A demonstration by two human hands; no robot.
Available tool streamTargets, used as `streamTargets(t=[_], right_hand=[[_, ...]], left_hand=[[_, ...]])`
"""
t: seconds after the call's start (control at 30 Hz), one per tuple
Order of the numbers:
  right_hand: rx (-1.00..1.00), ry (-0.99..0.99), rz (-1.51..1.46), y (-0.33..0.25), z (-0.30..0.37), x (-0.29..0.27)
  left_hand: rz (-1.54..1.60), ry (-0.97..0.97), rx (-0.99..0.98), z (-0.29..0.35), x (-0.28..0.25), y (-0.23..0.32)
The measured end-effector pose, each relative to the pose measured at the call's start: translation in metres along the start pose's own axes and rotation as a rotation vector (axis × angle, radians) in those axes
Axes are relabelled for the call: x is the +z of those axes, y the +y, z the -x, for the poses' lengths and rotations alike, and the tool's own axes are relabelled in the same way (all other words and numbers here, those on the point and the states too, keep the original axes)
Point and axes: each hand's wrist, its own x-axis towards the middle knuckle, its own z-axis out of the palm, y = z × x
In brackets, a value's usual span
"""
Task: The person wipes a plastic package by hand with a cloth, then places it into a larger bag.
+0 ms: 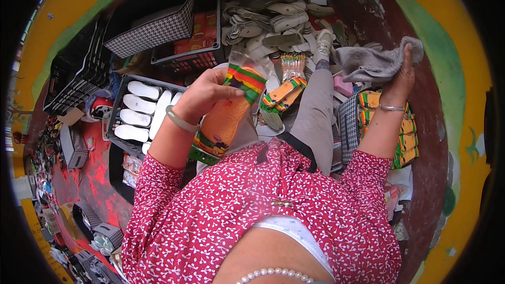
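Note:
My left hand (210, 92) is closed on the upper end of a clear plastic packet of orange insoles (226, 123), thumb lying across its striped band of green, yellow and red. The packet hangs tilted over my lap, and its clear top sticks up past my fingers. Out to the right, my raised right hand (402, 73) grips a grey cloth (368, 63) that bunches up and trails to the left; part of its fingers is hidden by the cloth. Between my legs lie more orange packets (284, 94) with the same stripes.
A grey crate (113, 100) at the left holds several white insoles (134, 118). Beyond it stand a checked basket (152, 31) and a dark crate of red boxes (202, 31). Pale insoles (289, 21) are heaped by the far wall. More orange packets (407, 126) fill a checked basket at the right.

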Motion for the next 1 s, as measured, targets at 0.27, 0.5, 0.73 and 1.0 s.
streamTargets(t=[0.27,0.5,0.73,1.0], right_hand=[[0.397,-0.587,-0.584,0.092,0.057,0.003],[0.399,-0.723,-0.498,0.082,0.096,0.052],[0.458,-0.653,-0.692,0.042,0.09,0.067],[0.024,-0.911,0.046,0.051,0.113,0.091]], left_hand=[[0.167,0.006,0.221,-0.019,0.001,0.015],[0.119,0.039,0.281,-0.03,0.01,0.014],[-0.359,-0.034,0.112,-0.03,0.014,0.013],[-0.773,-0.094,0.145,-0.035,0.03,0.005]])
